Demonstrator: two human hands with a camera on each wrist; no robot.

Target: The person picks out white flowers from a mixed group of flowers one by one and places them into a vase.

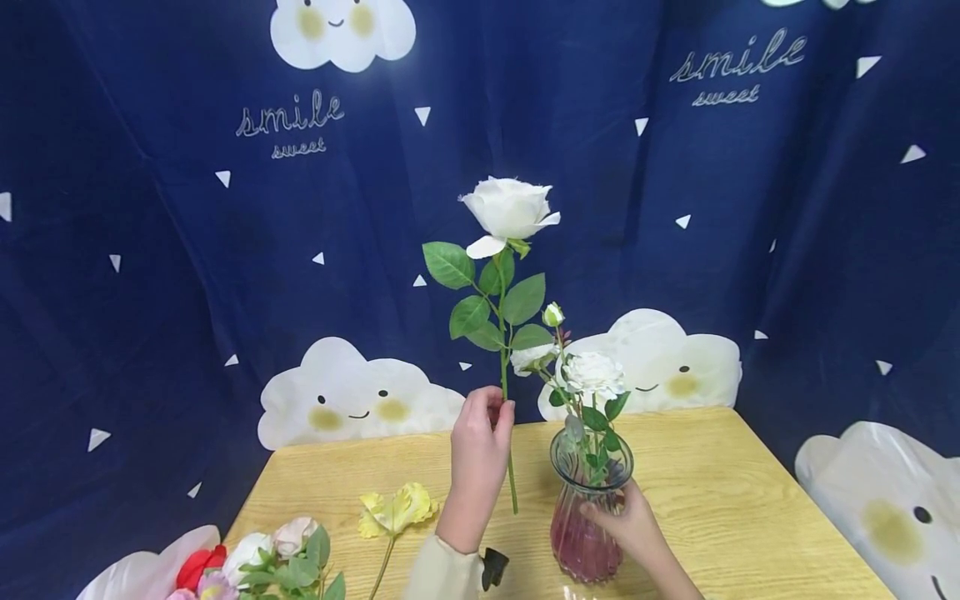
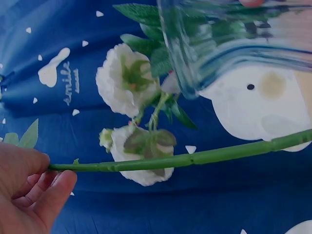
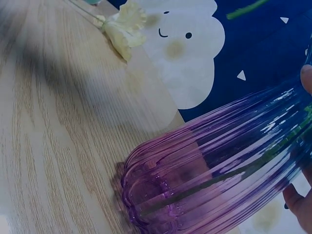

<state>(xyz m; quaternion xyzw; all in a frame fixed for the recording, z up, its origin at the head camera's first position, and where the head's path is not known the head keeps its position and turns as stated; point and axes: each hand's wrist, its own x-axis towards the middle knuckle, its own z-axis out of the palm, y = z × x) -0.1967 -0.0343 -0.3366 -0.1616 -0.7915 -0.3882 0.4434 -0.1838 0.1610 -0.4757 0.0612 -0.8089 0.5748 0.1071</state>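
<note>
In mid-frame we see the left hand (image 1: 483,446) pinch the white rose (image 1: 510,210) by its stem (image 1: 503,367) so it stands upright, while at lower right the right hand (image 1: 636,527), fingers partly hidden, grips the glass vase (image 1: 581,546), seemingly steadying it.

A: q re: that ribbed clear-to-purple vase (image 1: 577,546), glass y/n?

B: looks like glass tbh, v glossy, bright highlights along the smooth ridges.

A: k, and the large white layered rose (image 1: 510,208)?

B: petals look like matt cloth imo, edges a bit frayed. Its long green jointed stem (image 2: 219,154) looks plastic, smooth w/ low sheen. Ruffled yellow flower (image 1: 397,510) = thin matt fabric-ish petals.

A: surfaces?

B: pale wood-grain tabletop (image 1: 720,500), satin-ish. Navy cloud-print backdrop (image 1: 360,275) = creased cloth, slight sheen.
</note>
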